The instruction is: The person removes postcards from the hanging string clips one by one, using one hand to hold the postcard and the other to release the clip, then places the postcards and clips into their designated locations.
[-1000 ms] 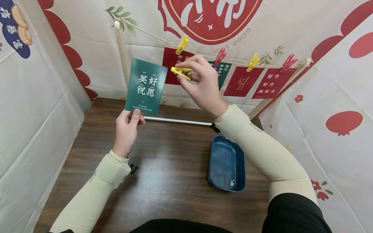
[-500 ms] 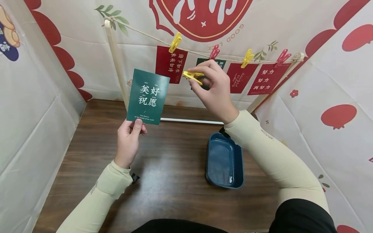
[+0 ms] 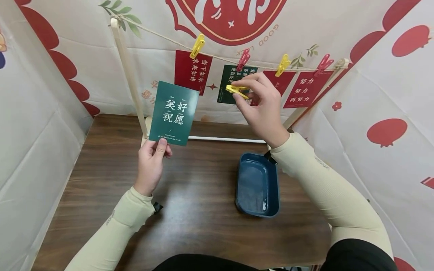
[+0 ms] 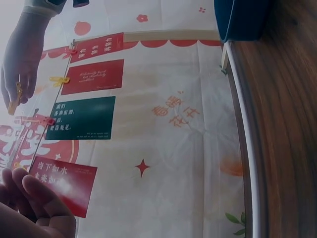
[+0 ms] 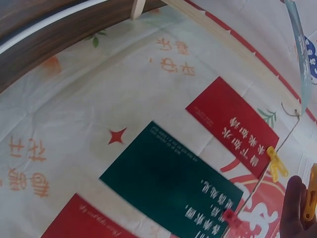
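Left hand (image 3: 149, 167): we see it pointing upward, thumb and fingers pinching the lower edge of the green card (image 3: 174, 113), at the hand's one o'clock.
Right hand (image 3: 263, 106): we see it raised, fingers curved, holding narrowly the yellow clothespin (image 3: 234, 90) at its ten o'clock.

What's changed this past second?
In the head view, the right hand moved rightward with its yellow clip, from in front of the leftmost hung card to the hung green card. The left hand lowered its held card slightly. Both grips held; blue tub stayed.
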The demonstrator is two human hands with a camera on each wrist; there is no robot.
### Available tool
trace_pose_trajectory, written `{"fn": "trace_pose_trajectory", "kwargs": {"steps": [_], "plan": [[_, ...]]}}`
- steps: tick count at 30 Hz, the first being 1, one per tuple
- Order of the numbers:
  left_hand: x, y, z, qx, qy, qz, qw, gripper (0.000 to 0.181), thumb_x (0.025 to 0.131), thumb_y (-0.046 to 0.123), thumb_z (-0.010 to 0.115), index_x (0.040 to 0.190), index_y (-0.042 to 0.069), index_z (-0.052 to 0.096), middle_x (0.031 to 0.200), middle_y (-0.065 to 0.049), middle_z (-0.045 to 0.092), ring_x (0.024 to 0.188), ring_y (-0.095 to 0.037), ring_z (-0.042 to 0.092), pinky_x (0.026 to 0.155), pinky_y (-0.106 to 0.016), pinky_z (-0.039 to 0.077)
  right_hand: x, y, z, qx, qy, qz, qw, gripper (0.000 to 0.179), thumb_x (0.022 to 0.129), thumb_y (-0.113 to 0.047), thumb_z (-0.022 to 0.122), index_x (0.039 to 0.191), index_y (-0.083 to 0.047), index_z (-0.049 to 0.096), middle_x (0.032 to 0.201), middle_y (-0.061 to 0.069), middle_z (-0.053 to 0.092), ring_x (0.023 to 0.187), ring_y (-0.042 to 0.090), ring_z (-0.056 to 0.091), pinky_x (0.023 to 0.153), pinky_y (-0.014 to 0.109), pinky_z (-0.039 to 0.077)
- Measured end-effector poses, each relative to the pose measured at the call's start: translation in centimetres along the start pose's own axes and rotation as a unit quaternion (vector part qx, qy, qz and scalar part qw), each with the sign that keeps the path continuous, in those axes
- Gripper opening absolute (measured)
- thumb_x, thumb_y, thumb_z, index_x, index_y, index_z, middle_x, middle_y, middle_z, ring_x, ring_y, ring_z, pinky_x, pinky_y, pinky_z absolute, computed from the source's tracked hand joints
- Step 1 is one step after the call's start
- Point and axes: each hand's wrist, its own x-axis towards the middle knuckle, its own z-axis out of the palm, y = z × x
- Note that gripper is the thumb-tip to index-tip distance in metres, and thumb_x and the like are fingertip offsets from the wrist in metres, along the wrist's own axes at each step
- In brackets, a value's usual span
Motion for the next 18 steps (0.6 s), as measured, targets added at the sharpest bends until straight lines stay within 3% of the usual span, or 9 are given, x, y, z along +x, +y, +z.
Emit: {"fn": "trace_pose_trajectory", "kwargs": {"steps": [10, 18], "plan": [[-0.5, -0.1, 0.8, 0.007, -0.019, -0.004, 0.9998, 0.027, 0.115, 0.019, 0.057, 0.107, -0.005, 0.065, 0.082, -0.008, 0.063, 0.076, -0.02, 0.063, 0.074, -0.028, 0.057, -0.9, 0.5, -1.6, 0.002, 0.013, 0.012, 0.9998, 0.028, 0.094, -0.007, 0.086, 0.122, -0.004, 0.081, 0.117, 0.009, 0.07, 0.111, 0.015, 0.065, 0.087, 0.025, 0.06], [-1.0, -0.4, 1.3, -0.015, -0.019, -0.023, 0.9994, 0.023, 0.115, 0.015, 0.057, 0.104, -0.003, 0.065, 0.081, -0.007, 0.062, 0.075, -0.018, 0.062, 0.074, -0.027, 0.056, -2.0, 1.2, -2.8, -0.014, 0.021, 0.039, 0.9989, 0.026, 0.092, -0.004, 0.086, 0.117, -0.002, 0.08, 0.115, 0.01, 0.069, 0.107, 0.017, 0.066, 0.088, 0.026, 0.06]]}}
